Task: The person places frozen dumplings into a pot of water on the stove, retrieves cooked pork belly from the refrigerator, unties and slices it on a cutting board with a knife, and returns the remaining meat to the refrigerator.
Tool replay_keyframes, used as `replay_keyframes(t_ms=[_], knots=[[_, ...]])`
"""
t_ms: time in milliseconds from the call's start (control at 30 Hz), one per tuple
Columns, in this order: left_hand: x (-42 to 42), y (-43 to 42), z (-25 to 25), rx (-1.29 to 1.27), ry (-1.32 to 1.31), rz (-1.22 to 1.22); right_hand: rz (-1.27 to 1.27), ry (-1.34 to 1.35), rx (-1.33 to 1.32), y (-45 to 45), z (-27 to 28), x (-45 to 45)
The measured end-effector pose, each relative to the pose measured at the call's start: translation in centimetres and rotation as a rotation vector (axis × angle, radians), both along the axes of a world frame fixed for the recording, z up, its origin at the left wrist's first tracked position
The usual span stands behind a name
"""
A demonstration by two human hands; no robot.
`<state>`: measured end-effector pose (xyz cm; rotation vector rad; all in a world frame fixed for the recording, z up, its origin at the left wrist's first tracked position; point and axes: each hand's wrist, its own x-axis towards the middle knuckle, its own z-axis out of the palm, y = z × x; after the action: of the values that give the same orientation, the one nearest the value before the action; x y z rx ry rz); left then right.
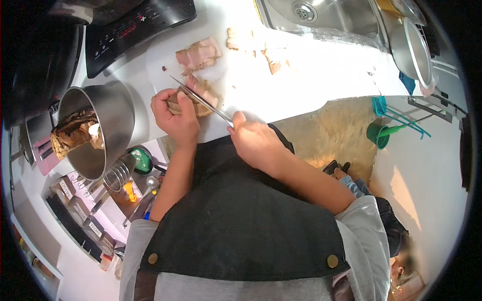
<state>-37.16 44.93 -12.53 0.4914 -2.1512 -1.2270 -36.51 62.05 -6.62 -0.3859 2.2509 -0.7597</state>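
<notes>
My right hand (253, 143) is closed round the handle of a knife (201, 98), whose thin blade points away to the upper left. Under my left hand (175, 114), with its fingers curled round it, is a piece of cooked meat (202, 109) on the white worktop. The blade lies across the top of this meat, close to my left fingers. Pinkish meat (201, 86) shows just past the blade. Farther back lie several sliced pieces of meat (199, 54), and paler pieces (273, 59) sit to the right in strong glare.
A steel pot (119, 113) holding browned meat (75, 133) stands tilted-looking at left. Behind are a black induction cooktop (140, 32) and a steel sink (341, 14). Metal bowls (409, 52) sit at right. Another person (391, 220) is low at right, near a green bucket (376, 134).
</notes>
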Motion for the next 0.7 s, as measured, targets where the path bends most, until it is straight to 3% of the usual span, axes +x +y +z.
replay_keyframes(t_ms=[567, 700], knots=[[-0.1, -0.4, -0.4, 0.039, 0.051, -0.009, -0.027, -0.12, 0.196, 0.4, 1.5, 0.3], [0.2, -0.4, 1.3, 0.188, -0.023, -0.045, -0.021, -0.058, 0.205, 5.1, 1.3, 3.2]])
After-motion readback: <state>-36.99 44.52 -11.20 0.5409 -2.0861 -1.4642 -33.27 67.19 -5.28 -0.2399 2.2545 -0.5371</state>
